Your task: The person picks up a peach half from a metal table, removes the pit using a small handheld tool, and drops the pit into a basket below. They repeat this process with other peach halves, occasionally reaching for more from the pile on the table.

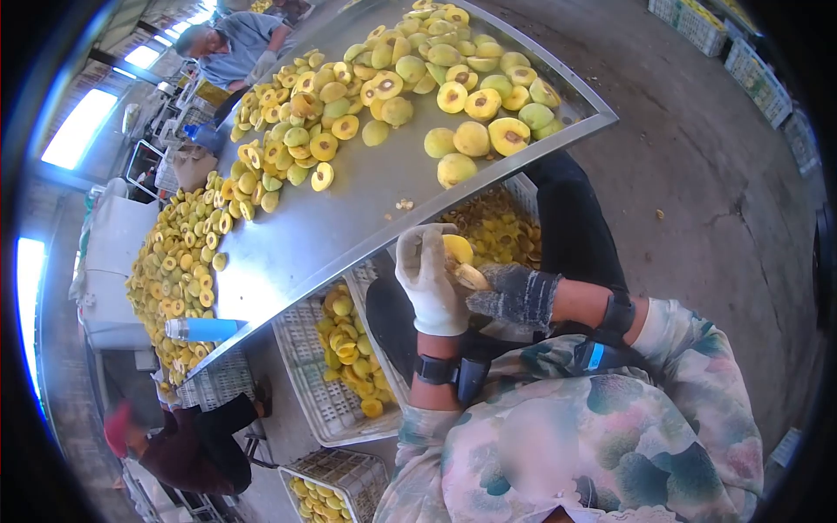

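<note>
My left hand (429,279), in a white glove, is closed around a yellow peach half (458,250). My right hand (514,296), in a dark grey glove, is closed right beside it. A tan, elongated shape shows at its fingertips, and I cannot tell what it is. Both hands are in front of the edge of a metal table (327,222), over my lap. Just beyond them is a crate of yellow fruit pieces (497,228). Halved peaches (482,105), several with brown stones, are heaped on the table near its right corner.
A long pile of peach halves (179,253) runs down the table's far side. A blue bottle (205,329) lies at its left end. White crates (301,366) of fruit stand on the floor. One person (235,48) works across the table, another (187,449) at lower left.
</note>
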